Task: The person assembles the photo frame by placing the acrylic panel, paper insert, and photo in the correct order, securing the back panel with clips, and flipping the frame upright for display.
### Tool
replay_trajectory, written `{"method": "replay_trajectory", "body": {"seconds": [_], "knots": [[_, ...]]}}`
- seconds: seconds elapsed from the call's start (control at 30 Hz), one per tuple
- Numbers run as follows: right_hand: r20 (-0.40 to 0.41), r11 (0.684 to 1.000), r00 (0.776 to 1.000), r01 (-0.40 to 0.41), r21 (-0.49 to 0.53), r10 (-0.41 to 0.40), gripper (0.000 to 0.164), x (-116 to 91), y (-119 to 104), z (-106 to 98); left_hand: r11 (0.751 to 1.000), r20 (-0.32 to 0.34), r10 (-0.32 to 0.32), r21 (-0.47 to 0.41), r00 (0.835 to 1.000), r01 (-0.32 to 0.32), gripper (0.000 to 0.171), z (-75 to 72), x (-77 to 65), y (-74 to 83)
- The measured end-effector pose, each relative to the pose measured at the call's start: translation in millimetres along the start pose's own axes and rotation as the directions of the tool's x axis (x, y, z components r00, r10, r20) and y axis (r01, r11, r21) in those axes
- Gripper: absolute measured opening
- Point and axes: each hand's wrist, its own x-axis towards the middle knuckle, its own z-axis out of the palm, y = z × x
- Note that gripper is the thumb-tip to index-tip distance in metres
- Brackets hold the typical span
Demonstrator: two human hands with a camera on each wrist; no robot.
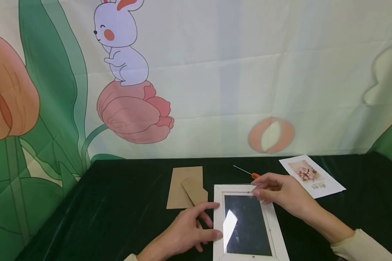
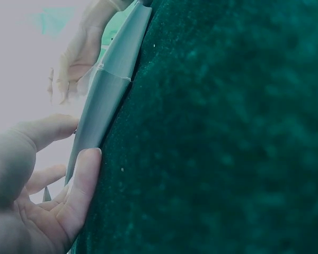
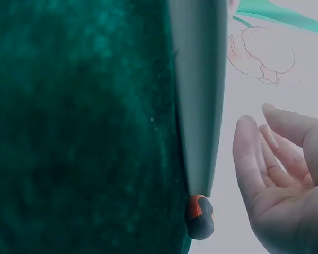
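A white picture frame (image 1: pixel 219 217) lies with its back up, small metal tabs round its inner edge and a dark, shiny pane (image 1: pixel 248 232) inside. My left hand (image 1: pixel 186 226) grips its left rail; in the left wrist view the thumb (image 2: pixel 55 129) is on top and a finger (image 2: pixel 87 169) bears on the side wall. Over the far right corner hovers my right hand (image 1: pixel 284 194), thumb and fingertips close above the tab there. The right wrist view shows those fingers (image 3: pixel 249 159) loosely bent, nothing between them.
Behind the frame lies a screwdriver (image 1: pixel 255 175) with an orange and black handle. A brown backing board (image 1: pixel 183 179) with its stand leg (image 1: pixel 196 194) is to the left. At the back right is a white flower print (image 1: pixel 330 185). A patterned curtain (image 1: pixel 199 90) rises behind the dark cloth.
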Motion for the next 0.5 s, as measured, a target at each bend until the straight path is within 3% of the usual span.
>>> {"method": "replay_trajectory", "body": {"seconds": [0.3, 0.5], "knots": [[0.029, 0.985, 0.999, 0.043, -0.169, -0.039, 0.034, -0.5, 5.5, -1.2, 1.0, -0.037, -0.023, -0.015, 0.999, 0.022, 0.063, 5.1, -0.6, -0.1], [0.057, 0.977, 0.996, 0.074, -0.199, -0.064, 0.035, 1.7, 7.4, -3.2, 1.0, -0.037, -0.016, -0.016, 0.999, 0.015, 0.063, 4.2, 0.3, -0.9]]}}
